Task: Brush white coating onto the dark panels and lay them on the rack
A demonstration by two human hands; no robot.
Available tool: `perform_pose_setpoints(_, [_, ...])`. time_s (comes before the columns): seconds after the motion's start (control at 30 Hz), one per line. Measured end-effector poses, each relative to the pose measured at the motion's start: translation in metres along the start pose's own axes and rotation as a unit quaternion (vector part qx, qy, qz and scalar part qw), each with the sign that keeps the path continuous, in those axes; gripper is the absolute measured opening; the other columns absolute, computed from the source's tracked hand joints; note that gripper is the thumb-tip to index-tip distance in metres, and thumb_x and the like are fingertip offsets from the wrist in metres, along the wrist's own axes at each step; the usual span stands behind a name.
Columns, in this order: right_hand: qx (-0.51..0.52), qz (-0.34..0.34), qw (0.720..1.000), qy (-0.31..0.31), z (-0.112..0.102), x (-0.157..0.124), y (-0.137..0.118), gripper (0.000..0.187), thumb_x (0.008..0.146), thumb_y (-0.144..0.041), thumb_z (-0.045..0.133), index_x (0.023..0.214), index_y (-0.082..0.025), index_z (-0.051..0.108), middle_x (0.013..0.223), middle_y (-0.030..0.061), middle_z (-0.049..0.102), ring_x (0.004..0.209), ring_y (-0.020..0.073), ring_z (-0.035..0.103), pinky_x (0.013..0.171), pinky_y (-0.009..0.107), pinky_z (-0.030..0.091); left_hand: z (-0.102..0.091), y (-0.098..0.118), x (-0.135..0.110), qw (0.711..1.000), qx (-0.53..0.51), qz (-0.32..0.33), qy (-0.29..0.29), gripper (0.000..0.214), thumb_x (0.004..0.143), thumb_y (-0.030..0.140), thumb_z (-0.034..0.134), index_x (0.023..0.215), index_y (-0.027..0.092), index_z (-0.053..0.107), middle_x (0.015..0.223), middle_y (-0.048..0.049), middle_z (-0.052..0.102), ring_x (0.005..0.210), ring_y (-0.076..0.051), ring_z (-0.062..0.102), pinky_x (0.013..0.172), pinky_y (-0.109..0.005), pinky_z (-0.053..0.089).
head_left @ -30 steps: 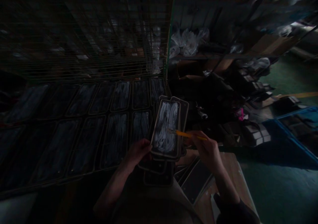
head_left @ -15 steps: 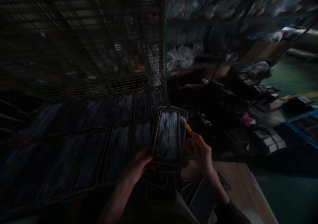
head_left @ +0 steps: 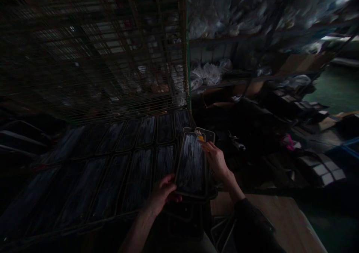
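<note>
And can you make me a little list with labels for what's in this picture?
Left grip: holds the top panel by its lower left edge
Right grip: holds a yellow brush, tip near the top panel's far end
Top panel's face: whitish streaks
To the left: rows of panels
Behind those: wire mesh
Light: dim

Right hand (head_left: pixel 215 161) hides most of the brush (head_left: pixel 200 136), tbh. Left forearm (head_left: pixel 141 223) gets chopped by the bottom edge, blue bin (head_left: pixel 350 147) runs off the right, wire rack (head_left: pixel 188 58) blurs out up top.

panel rows (head_left: pixel 138 180): left of panel stack (head_left: pixel 192 167) | bags (head_left: pixel 211 73): on shelf (head_left: pixel 234 80) behind | table (head_left: pixel 283 215): front right
</note>
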State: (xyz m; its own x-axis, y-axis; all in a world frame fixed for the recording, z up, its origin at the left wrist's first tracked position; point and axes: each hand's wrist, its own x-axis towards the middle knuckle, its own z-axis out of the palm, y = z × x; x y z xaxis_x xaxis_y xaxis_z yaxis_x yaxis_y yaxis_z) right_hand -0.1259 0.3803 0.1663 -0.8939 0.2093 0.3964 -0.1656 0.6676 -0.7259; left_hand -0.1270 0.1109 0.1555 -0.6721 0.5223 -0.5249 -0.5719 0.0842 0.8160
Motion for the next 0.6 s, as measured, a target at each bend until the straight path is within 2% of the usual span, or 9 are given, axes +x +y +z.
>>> perform_pose_setpoints(0.17, [-0.025, -0.005, 0.999, -0.032, 0.018, 0.014, 0.009, 0.029, 0.096, -0.025, 0.046, 0.121, -0.023, 0.062, 0.116, 0.0069, 0.065, 0.100, 0.0205, 0.065, 0.083, 0.029, 0.052, 0.002, -0.001, 0.000, 1.000, -0.006, 0.008, -0.002, 0.039, 0.075, 0.027, 0.063, 0.111, 0.015, 0.055, 0.083, -0.0059, 0.069, 0.055, -0.016, 0.068, 0.049, -0.023, 0.048])
perform_pose_setpoints(0.3, [0.078, 0.002, 0.996, -0.048, 0.015, 0.009, 0.000, 0.028, 0.097, -0.028, 0.044, 0.118, -0.021, 0.062, 0.111, 0.0061, 0.068, 0.096, 0.0183, 0.067, 0.084, 0.028, 0.052, 0.002, -0.003, 0.000, 1.000, -0.015, 0.008, 0.001, 0.040, 0.074, 0.027, 0.065, 0.112, 0.015, 0.055, 0.082, -0.0056, 0.070, 0.054, -0.016, 0.068, 0.049, -0.023, 0.048])
perform_pose_setpoints(0.37, [0.142, 0.033, 0.989, -0.010, 0.010, 0.001, -0.005, 0.030, 0.098, -0.032, 0.042, 0.117, -0.019, 0.061, 0.102, 0.0059, 0.069, 0.089, 0.0166, 0.068, 0.079, 0.026, 0.053, 0.002, -0.003, 0.000, 0.999, -0.031, 0.009, -0.004, 0.042, 0.074, 0.027, 0.066, 0.113, 0.015, 0.055, 0.079, -0.0050, 0.069, 0.054, -0.016, 0.067, 0.049, -0.022, 0.048])
perform_pose_setpoints(0.43, [0.159, 0.067, 0.983, 0.055, 0.005, -0.010, -0.007, 0.031, 0.098, -0.034, 0.040, 0.116, -0.017, 0.060, 0.097, 0.0062, 0.070, 0.084, 0.0161, 0.067, 0.076, 0.025, 0.053, 0.002, 0.000, -0.001, 0.998, -0.067, 0.008, -0.008, 0.042, 0.073, 0.026, 0.068, 0.112, 0.016, 0.057, 0.076, -0.0036, 0.069, 0.053, -0.015, 0.066, 0.047, -0.022, 0.047])
perform_pose_setpoints(0.53, [0.116, 0.095, 0.980, 0.134, 0.004, -0.028, -0.002, 0.031, 0.097, -0.032, 0.041, 0.116, -0.017, 0.060, 0.102, 0.0089, 0.069, 0.085, 0.0171, 0.067, 0.078, 0.028, 0.053, 0.005, 0.012, -0.003, 0.985, -0.172, 0.024, 0.011, 0.036, 0.069, 0.022, 0.073, 0.104, 0.018, 0.062, 0.077, -0.0014, 0.068, 0.055, -0.013, 0.064, 0.048, -0.021, 0.048])
perform_pose_setpoints(0.6, [0.075, 0.097, 0.982, 0.145, 0.006, -0.040, 0.004, 0.033, 0.095, -0.027, 0.041, 0.119, -0.016, 0.059, 0.103, 0.0095, 0.069, 0.087, 0.0176, 0.067, 0.078, 0.028, 0.053, 0.007, 0.025, -0.002, 0.967, -0.246, 0.057, 0.018, 0.031, 0.067, 0.021, 0.078, 0.094, 0.019, 0.064, 0.078, -0.0001, 0.068, 0.058, -0.011, 0.063, 0.049, -0.019, 0.048])
